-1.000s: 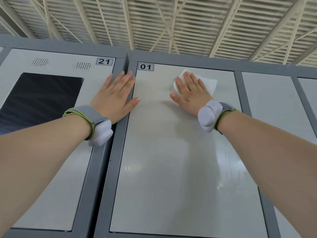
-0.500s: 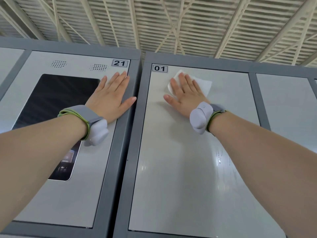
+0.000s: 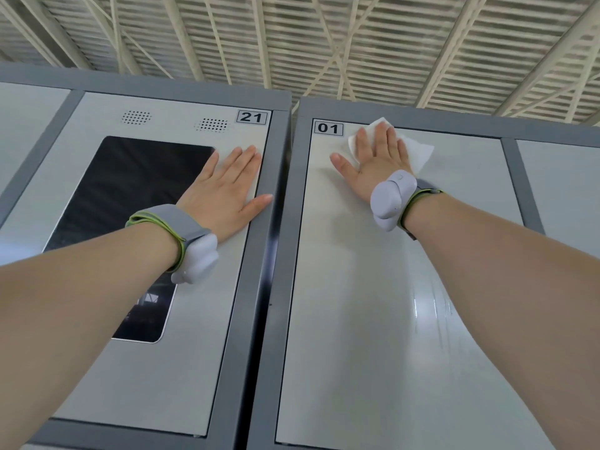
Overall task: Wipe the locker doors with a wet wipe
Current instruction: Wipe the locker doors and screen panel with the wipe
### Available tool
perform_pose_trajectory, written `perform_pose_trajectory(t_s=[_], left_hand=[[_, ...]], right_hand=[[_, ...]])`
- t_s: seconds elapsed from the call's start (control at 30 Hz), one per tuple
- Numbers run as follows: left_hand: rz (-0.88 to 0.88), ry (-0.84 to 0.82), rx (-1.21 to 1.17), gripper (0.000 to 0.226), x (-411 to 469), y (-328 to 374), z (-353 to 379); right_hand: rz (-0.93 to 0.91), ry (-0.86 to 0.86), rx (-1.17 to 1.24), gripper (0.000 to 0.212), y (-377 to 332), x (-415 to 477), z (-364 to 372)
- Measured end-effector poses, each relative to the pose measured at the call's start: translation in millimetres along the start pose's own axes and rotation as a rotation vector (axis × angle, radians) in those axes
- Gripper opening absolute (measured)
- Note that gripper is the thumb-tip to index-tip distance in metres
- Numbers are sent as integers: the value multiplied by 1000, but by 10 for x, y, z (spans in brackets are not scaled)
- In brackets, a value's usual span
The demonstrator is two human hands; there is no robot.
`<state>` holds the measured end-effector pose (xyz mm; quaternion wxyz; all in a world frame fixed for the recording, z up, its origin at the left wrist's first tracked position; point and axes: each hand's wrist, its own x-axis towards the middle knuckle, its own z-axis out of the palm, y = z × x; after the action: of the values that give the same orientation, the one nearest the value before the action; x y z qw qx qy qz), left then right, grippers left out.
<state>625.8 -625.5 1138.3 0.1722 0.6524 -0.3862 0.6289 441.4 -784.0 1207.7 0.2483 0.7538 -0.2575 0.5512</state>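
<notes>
Locker door 01 is a pale grey panel in a dark grey frame. At its top edge, my right hand presses a white wet wipe flat against it with straight fingers, just right of the 01 label. The wipe shows above and to the right of the hand. My left hand lies flat with spread fingers on the panel marked 21, its thumb at the panel's right edge. Both wrists wear grey bands.
A dark screen fills the left part of panel 21, with two speaker grilles above it. A dark grey post divides the two locker units. Another pale door lies to the right. A ribbed ceiling is overhead.
My right hand has slid the wipe up and left to the top edge of door 01. The camera has turned left. The left hand has shifted left off the dividing post.
</notes>
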Motion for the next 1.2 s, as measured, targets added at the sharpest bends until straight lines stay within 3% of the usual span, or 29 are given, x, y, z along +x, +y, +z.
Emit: perform_pose_trajectory(t_s=[0.23,0.37,0.47,0.67,0.83,1.03,1.2], left_hand=[[-8,16,-26,80,-16,20,22],[-5,14,-27,77,-11,17,36],[3,35,-44,88,-14,10,44],[3,21,-116,69,-11,5,17],[48,42,-122,78,-45,-137,-10],[14,33,-41,93,-140,-421,25],[14,16,-74,94,-171,-475,60]], right_hand=[[-228,-55,-10,72,-49,-222,15],[-112,-11,-4,73,-46,-139,15],[1,6,6,76,-186,37,16],[-129,15,-10,73,-370,48,62],[-283,-32,-26,68,-345,-148,51],[-46,-19,-16,76,-426,82,51],[-148,-1,-32,74,-612,120,80]])
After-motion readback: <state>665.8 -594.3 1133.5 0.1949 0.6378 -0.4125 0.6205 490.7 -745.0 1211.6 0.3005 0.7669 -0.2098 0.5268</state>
